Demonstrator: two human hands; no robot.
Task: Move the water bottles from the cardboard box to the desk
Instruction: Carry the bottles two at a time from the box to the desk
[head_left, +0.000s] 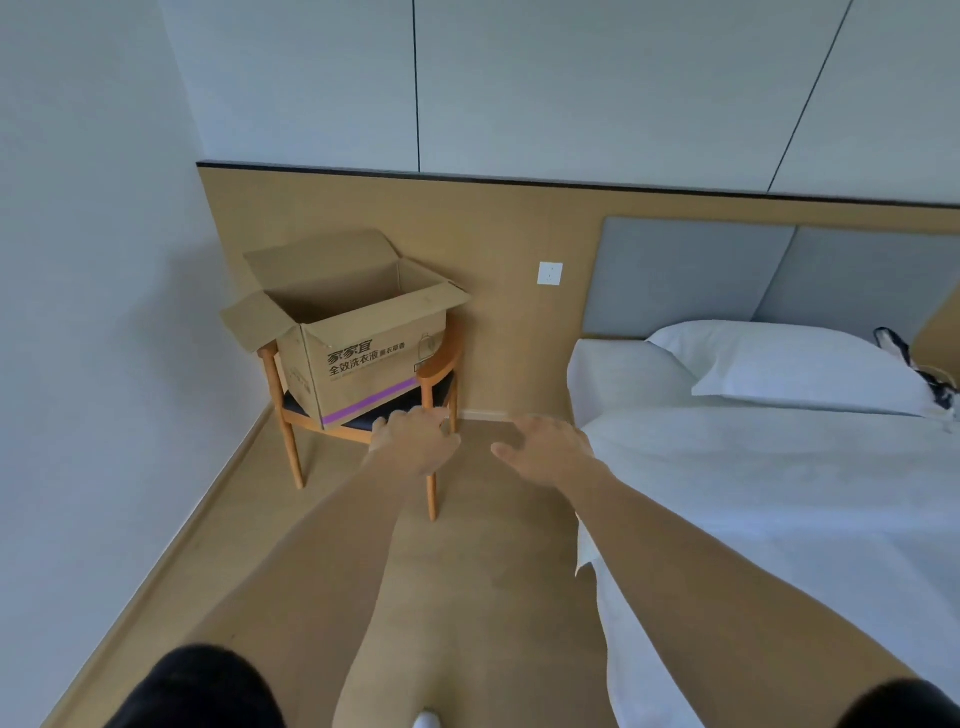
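A brown cardboard box (358, 353) with its flaps open stands on a wooden chair (441, 364) in the room's corner. Its inside is hidden from this angle, and no water bottles show. Both my arms stretch forward. My left hand (415, 441) hangs in front of the chair's seat, below the box, fingers relaxed and holding nothing. My right hand (545, 447) is a little to the right over the floor, fingers spread and empty. No desk is in view.
A bed (779, 493) with white sheets and a pillow (789, 364) fills the right side. A wall (93, 364) runs along the left. Wooden floor (467, 571) lies between them. A wall socket (549, 273) sits beside the headboard.
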